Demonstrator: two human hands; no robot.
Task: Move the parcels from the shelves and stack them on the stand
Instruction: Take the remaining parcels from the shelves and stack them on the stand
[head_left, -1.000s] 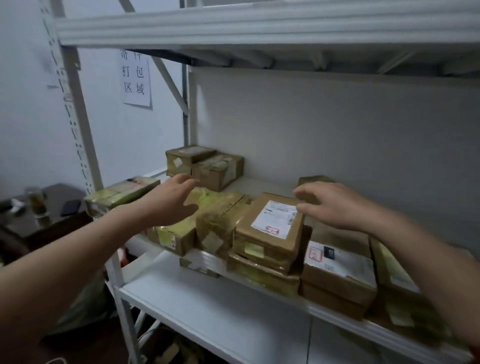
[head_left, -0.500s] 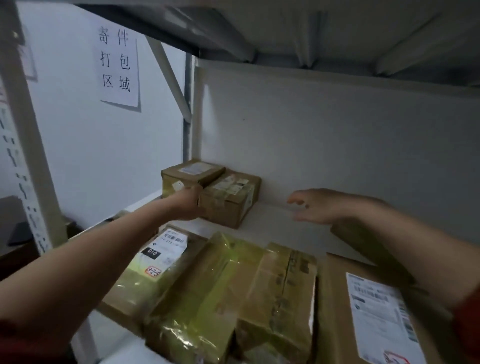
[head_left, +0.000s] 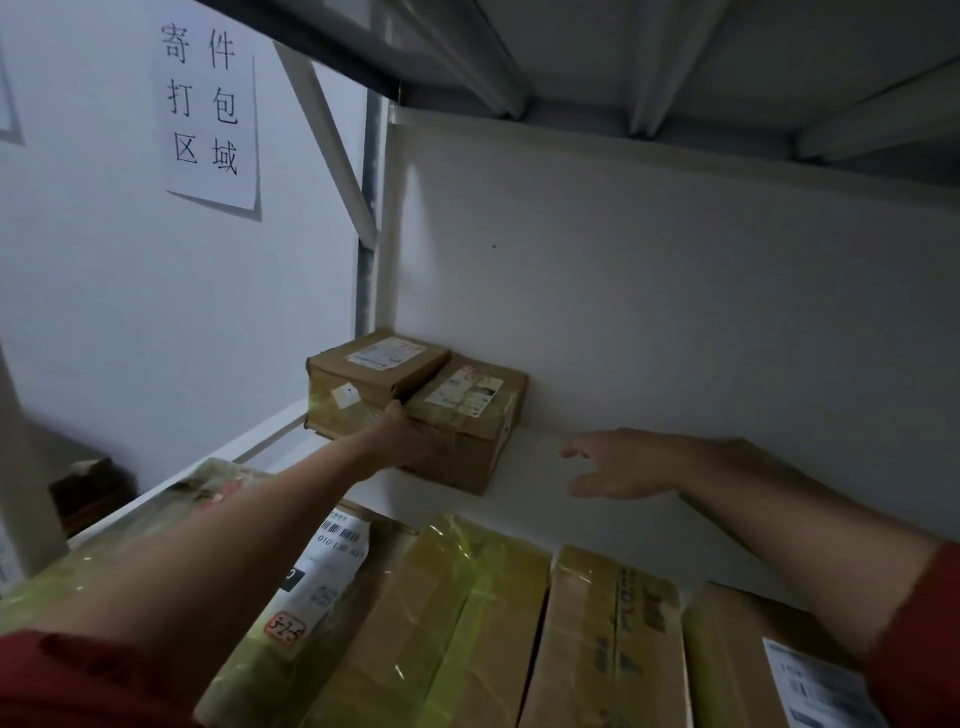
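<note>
Shelving of white metal fills the view, and its middle shelf (head_left: 545, 467) serves as the reference for everything else. Above the shelf runs the ribbed underside of the upper deck (head_left: 675, 52). Left of the shelf, a paper notice (head_left: 208, 104) with six printed characters hangs on the wall. Along the shelf's front edge lies a row of parcels (head_left: 441, 623) side by side, several wrapped in yellow-green tape, one bearing a white label (head_left: 337, 561). In the shelf's back-left corner sit two smaller brown boxes, touching each other: the left box (head_left: 374, 369) is tucked into the corner, the right box (head_left: 467, 421) is angled beside it, and both carry stickers on top. The left hand (head_left: 400, 441) is at the front of this pair, thumb up against the left box, palm at the right box's front face. Its fingers are hidden, so I cannot tell whether it grips. The right hand (head_left: 618, 462) hovers over bare shelf just right of the right box, fingers spread and loose, holding nothing.
</note>
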